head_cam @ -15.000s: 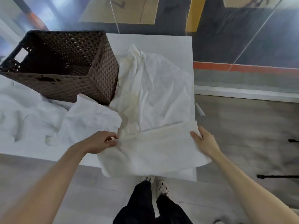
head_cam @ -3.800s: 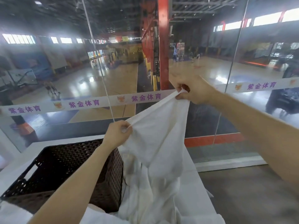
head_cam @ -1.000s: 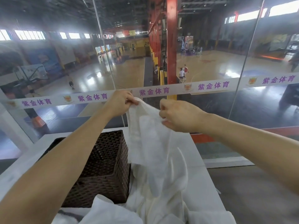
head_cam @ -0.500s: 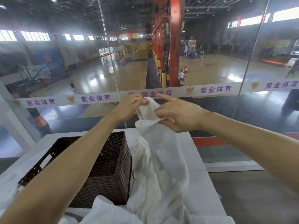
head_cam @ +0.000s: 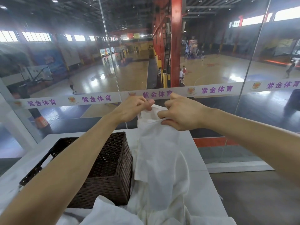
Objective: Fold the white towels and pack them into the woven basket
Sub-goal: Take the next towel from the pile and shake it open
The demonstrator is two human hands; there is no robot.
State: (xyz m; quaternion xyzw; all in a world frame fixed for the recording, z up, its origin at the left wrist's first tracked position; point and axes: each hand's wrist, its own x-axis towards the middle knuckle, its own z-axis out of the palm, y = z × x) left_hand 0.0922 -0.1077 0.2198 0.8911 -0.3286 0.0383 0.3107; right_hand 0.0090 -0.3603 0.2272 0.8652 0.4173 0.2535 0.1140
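Left hand (head_cam: 133,109): we pinch the top edge of the white towel (head_cam: 159,163) between thumb and fingers, closed on the cloth.
Right hand (head_cam: 181,114): fingers curled shut on the same edge, just beside the left.
Why held high: we judge the hanging length lets us match corners before folding.
Woven basket (head_cam: 103,174): at 9 o'clock of the towel, on the white table (head_cam: 201,161).
In the way: loose towels (head_cam: 113,213) heaped at 6 o'clock.
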